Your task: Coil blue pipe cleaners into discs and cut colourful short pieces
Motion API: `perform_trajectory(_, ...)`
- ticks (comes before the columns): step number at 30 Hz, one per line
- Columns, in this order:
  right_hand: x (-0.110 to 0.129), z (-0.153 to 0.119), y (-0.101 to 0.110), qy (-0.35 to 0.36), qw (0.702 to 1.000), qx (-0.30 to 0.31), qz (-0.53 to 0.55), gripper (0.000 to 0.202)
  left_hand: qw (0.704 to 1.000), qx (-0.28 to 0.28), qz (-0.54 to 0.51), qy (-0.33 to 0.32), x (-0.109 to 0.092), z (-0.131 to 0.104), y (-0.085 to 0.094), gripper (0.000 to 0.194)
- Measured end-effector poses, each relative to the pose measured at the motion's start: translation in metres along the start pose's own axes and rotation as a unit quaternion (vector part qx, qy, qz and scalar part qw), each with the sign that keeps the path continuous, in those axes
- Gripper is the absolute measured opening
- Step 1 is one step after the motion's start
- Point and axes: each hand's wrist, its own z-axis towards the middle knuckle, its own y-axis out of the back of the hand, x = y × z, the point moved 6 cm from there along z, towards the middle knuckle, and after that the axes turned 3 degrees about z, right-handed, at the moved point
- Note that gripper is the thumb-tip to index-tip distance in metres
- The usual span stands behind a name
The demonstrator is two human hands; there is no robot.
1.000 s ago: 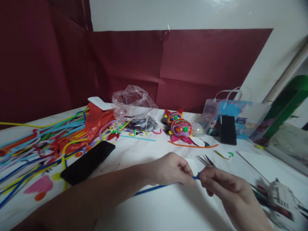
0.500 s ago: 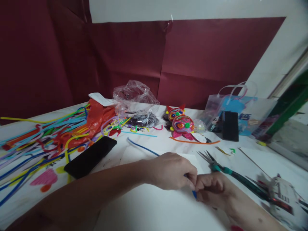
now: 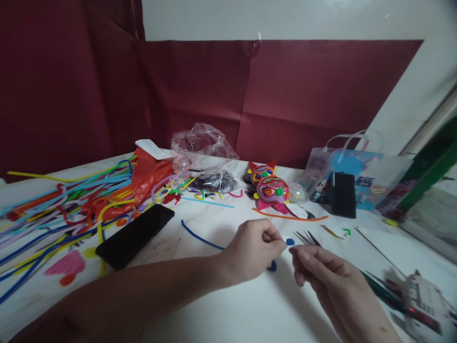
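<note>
Above white paper | left hand: blue stem | tail pointing far-left

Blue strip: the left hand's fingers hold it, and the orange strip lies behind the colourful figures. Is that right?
One slip: the head view shows the orange strip in front of the colourful figures, not behind. The left hand's fingers do hold the blue strip.
</note>
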Motion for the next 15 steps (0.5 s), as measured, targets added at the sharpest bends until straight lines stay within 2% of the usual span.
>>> perform_trajectory(7, 0.001, -0.002, 0.001, 0.034, 0.997, -0.031, -0.060, 0.031, 0.998, 0.015, 0.061, -0.012, 0.001, -0.007, -0.010, 0.010)
perform_trajectory(11, 0.000, -0.004, 0.000, 0.040, 0.997, -0.030, -0.067, 0.028, 0.993, 0.015, 0.115, -0.033, -0.003, -0.009, -0.010, 0.010)
perform_trajectory(15, -0.002, -0.002, 0.001, 0.040, 0.995, -0.012, -0.088, 0.028, 0.975, 0.017, 0.206, -0.077, -0.012, -0.012, -0.008, 0.011)
